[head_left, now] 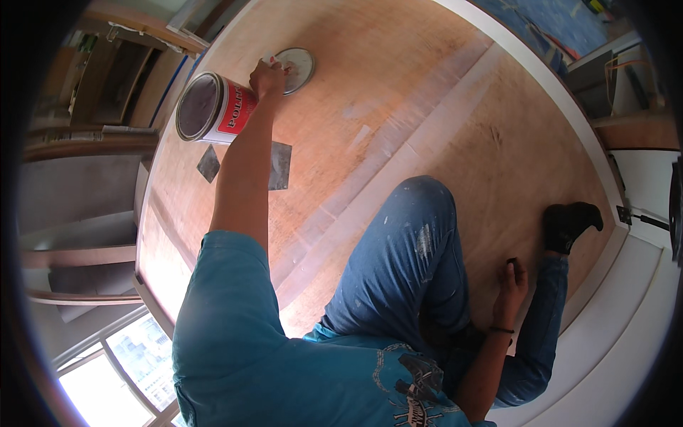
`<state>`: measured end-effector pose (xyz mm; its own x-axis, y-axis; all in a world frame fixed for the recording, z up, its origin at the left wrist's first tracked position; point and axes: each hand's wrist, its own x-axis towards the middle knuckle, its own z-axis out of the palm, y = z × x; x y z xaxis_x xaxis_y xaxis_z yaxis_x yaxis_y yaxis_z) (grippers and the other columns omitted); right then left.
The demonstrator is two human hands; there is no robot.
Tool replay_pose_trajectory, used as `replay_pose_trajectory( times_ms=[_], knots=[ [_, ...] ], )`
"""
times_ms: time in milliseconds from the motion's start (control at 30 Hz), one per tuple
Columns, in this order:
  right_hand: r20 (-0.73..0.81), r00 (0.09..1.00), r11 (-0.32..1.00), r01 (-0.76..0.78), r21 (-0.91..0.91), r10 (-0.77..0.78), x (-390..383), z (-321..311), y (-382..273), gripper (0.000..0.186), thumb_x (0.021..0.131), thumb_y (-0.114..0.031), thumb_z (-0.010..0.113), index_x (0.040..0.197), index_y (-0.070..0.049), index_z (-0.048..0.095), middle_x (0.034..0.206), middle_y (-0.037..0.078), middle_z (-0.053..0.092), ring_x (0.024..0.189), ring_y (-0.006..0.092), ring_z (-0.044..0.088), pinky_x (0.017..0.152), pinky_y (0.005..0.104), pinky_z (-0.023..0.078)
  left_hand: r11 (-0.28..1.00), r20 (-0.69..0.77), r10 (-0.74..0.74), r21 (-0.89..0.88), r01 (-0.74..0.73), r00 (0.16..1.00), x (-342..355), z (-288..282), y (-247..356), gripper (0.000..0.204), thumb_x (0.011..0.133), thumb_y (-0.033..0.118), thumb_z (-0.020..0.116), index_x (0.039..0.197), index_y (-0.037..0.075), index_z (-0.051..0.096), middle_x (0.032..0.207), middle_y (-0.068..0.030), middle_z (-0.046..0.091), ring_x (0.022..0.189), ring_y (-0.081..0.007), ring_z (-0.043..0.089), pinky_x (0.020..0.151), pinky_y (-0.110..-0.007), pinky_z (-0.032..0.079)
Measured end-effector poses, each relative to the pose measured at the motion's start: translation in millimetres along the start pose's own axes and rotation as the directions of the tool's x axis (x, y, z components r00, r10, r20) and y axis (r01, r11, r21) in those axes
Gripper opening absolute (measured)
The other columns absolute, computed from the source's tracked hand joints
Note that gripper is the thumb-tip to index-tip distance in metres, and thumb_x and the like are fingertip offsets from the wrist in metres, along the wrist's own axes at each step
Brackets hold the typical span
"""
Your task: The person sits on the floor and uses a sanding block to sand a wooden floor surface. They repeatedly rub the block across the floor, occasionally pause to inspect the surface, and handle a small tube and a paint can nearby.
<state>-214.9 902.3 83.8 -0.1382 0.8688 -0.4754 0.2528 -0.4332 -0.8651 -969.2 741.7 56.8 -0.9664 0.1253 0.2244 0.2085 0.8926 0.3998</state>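
My left hand (267,80) is closed on a small white-and-red object (272,61), partly hidden by my fingers, at the near edge of a round metal lid (302,70) on the plywood surface. Beside that hand stands a large tin (199,107) with a red-and-white label and a dull grey top. Two dark, flat, square metal plates (279,165) lie below the tin, either side of my left forearm. At the lower right, my right hand (514,285) has its fingers closed round a small dark object (512,262) too small to name, beside my bent leg.
I sit on a wide plywood board (356,107) with a white edge and translucent strips across it. Wooden shelving (85,256) and a bright window (121,363) are at the left, white panels (640,285) with a hinge at the right, blue sheeting (548,21) beyond the far edge.
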Motion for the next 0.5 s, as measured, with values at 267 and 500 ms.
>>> replay_pose_trajectory(
  times_ms=[267, 500],
  knots=[
    [-0.004, 1.0, 1.0, -0.009, 0.01, 0.009, -0.1, -1.3, -0.1, 0.037, 0.102, -0.021, 0.072, 0.133, -0.003, 0.062, 0.124, 0.005, 0.064, 0.111, 0.0149, 0.063, 0.098, 0.032, 0.053, 0.997, 0.032, -0.037, -0.068, 0.04, 0.999, -11.4, -6.9, 12.2, 0.037, 0.093, 0.028, 0.072, 0.116, 0.0, 0.07, 0.108, -0.0264, 0.075, 0.107, -0.0424, 0.073, 0.094, -0.05, 0.056],
    [0.011, 1.0, 0.999, -0.008, 0.045, 0.007, -0.7, -3.6, 0.8, 0.036, 0.104, -0.018, 0.069, 0.136, -0.003, 0.062, 0.126, 0.007, 0.064, 0.115, 0.0155, 0.063, 0.1, 0.0311, 0.051, 0.99, -0.061, 0.144, 0.017, -0.143, 0.988, -18.9, 7.0, 0.1, 0.032, 0.094, 0.023, 0.071, 0.114, -0.001, 0.068, 0.11, -0.0244, 0.073, 0.105, -0.0425, 0.071, 0.091, -0.052, 0.055]
  ],
)
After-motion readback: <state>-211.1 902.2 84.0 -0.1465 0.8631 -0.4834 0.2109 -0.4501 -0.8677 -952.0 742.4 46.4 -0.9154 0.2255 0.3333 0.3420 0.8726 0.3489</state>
